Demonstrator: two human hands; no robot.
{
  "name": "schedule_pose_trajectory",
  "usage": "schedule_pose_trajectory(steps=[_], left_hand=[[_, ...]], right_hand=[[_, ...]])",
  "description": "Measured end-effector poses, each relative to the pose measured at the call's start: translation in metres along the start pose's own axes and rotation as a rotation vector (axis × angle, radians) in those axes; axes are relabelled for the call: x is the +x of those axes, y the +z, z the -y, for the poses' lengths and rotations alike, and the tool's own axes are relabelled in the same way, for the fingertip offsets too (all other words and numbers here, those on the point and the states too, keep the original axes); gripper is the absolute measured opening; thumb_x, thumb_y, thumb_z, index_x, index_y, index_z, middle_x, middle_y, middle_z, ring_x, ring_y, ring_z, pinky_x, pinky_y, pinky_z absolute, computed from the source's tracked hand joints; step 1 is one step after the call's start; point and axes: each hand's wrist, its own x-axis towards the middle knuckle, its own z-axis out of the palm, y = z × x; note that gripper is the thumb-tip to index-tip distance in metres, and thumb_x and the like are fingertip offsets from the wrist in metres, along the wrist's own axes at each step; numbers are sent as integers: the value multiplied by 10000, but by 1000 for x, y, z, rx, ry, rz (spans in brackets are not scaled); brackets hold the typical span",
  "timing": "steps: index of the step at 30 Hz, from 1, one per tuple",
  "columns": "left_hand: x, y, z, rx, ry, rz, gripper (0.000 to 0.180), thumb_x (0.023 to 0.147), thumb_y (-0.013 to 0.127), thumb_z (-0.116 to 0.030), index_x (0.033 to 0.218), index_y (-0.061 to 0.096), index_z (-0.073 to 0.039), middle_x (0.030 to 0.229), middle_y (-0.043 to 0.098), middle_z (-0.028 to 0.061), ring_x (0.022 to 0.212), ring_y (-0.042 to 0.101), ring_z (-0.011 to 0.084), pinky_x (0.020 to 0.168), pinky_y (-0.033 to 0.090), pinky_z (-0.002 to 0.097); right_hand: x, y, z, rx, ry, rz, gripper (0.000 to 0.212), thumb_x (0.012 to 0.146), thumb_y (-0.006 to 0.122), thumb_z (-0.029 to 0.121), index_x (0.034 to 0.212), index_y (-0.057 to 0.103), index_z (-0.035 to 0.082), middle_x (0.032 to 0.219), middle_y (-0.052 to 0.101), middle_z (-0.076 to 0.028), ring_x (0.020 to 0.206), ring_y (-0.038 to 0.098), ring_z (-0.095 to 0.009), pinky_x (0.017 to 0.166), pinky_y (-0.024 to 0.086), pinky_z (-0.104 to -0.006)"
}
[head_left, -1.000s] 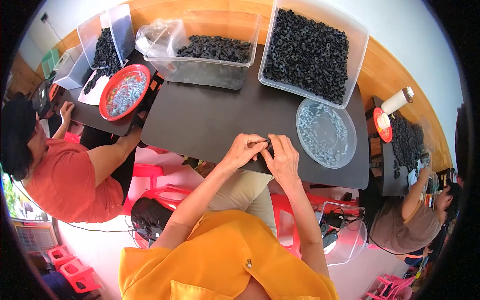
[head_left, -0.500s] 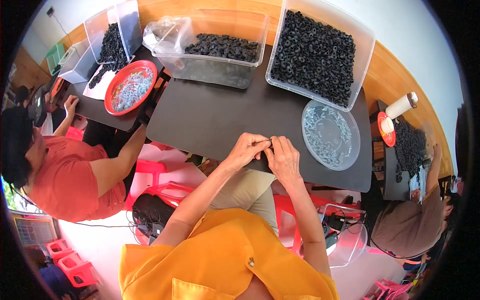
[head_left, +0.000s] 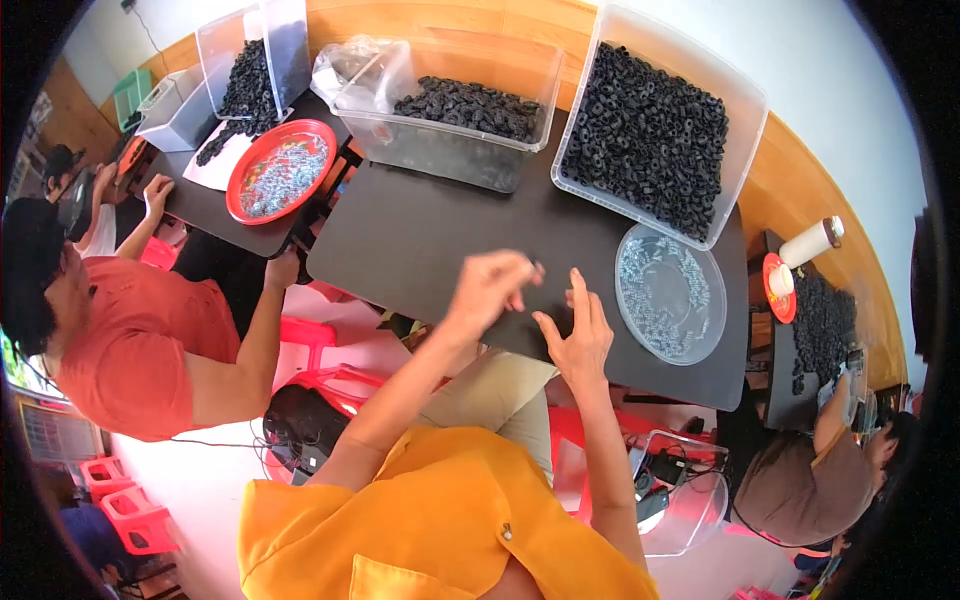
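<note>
My left hand (head_left: 488, 292) is raised over the near part of the dark table, its fingers curled and a little smeared by motion. A small black part (head_left: 537, 271) shows at its fingertips, too small to make out fully. Apart from it, my right hand (head_left: 580, 335) is open and holds nothing, thumb and fingers spread over the table's front edge. To its right a round clear tray (head_left: 627, 310) carries many small, shiny, clear-looking pieces. Behind the tray, a clear plastic bin (head_left: 745, 130) is filled with small black ring-like parts.
Another clear bin (head_left: 440, 150) with black parts stands at the table's back, a plastic bag (head_left: 350, 70) in its left end. At left, a co-worker in red (head_left: 150, 340) sits by a red tray (head_left: 240, 208). Another person (head_left: 810, 480) works at right beside a black pile (head_left: 825, 320).
My hands, together half a second ago around a small dark piece, have come apart. The left has moved slightly up and left; the right has dropped a little and opened.
</note>
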Motion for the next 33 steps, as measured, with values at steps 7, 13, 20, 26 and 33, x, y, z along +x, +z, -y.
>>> schedule_pose_trajectory(steps=[7, 13, 20, 26, 33], left_hand=[[3, -11, -66, -31, 152, 94, 188, 870, 570, -98, 975, 656, 32, 781, 663, 84, 519, 526, 63, 480, 427, 188], [0, -3, -38, -180, 13, 186, 200, 871, 592, -140, 957, 660, 28, 753, 661, 79, 519, 530, 65, 493, 428, 184], [-2, -1, -22, -161, -108, 193, 202, 872, 593, -166, 922, 677, 11, 659, 598, 10, 491, 443, 41, 461, 345, 182], [-4, 4, -14, -54, -80, 236, 212, 862, 620, -189, 858, 686, 12, 634, 477, -28, 511, 384, 39, 470, 293, 207], [-2, -2, -1, 48, -106, 327, 205, 845, 641, -183, 759, 666, 1, 658, 466, -12, 515, 380, 56, 471, 319, 226]], right_hand=[[-9, 2, -2, -99, -82, -16, 460, 735, 705, 136, 1147, 545, 8, 795, 547, -97, 692, 560, -246, 595, 476, -340], [-10, 6, -5, -121, -119, 0, 299, 752, 670, 80, 1034, 592, 20, 728, 532, -91, 632, 565, -246, 567, 472, -344], [2, -14, 16, 256, 124, -72, 641, 656, 780, 168, 1218, 499, 41, 818, 582, -103, 704, 596, -232, 606, 491, -336], [23, -24, 23, 35, -108, -56, 542, 670, 762, 206, 1130, 549, 16, 849, 564, -96, 730, 588, -252, 617, 488, -338], [19, -29, 20, -40, -131, 16, 409, 679, 749, 181, 1013, 580, 16, 852, 570, -84, 698, 592, -250, 586, 487, -334]])
